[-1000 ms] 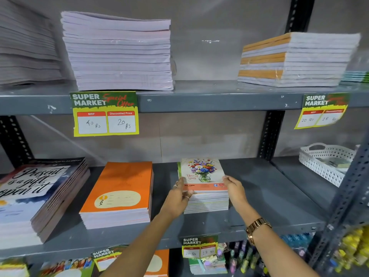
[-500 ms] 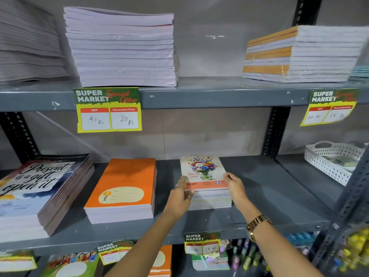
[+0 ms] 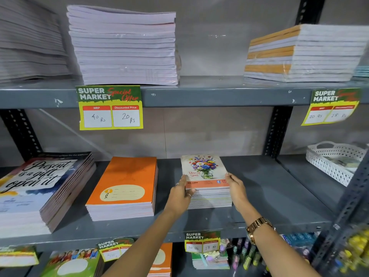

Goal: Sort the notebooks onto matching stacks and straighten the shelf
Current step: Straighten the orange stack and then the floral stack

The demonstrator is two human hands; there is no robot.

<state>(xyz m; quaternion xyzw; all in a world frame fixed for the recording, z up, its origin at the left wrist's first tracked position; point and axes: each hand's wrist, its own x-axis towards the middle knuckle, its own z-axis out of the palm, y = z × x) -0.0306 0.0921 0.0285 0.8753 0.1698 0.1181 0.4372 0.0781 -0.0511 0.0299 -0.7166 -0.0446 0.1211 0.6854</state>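
Notebooks in the floral-cover stack (image 3: 207, 188) sit mid-shelf on the grey metal shelf (image 3: 279, 196), right of the orange stack (image 3: 123, 188). Left hand (image 3: 179, 196) and right hand (image 3: 236, 189) press its sides, fingers clamped on the covers (thin, floppy, likely slick). Grip low, squeeze evenly.

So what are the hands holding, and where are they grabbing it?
Both hands hold the flower notebook stack by its sides: the left hand on the left edge near the front corner, the right hand on the right edge. The stack rests on the shelf.
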